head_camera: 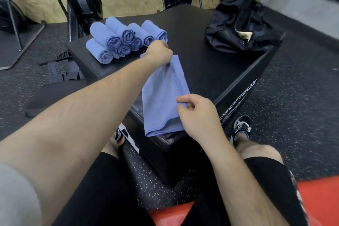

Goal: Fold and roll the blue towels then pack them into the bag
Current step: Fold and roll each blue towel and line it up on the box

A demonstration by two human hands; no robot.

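Towel (161,97), folded lengthwise, hangs over the near edge of the tabletop (201,64), on the person's side of the bag (238,29). The left hand (158,54) grips its top end in a closed fist. The right hand (197,113) pinches the hemmed side edge between thumb and fingers (183,100). To fold it well, I would draw the two grips apart until the cloth is taut, match the hems, then lay it flat before rolling; slack would likely give a lopsided roll. Finished rolls (117,39) sit stacked well left of the bag, and nothing blue shows inside it.
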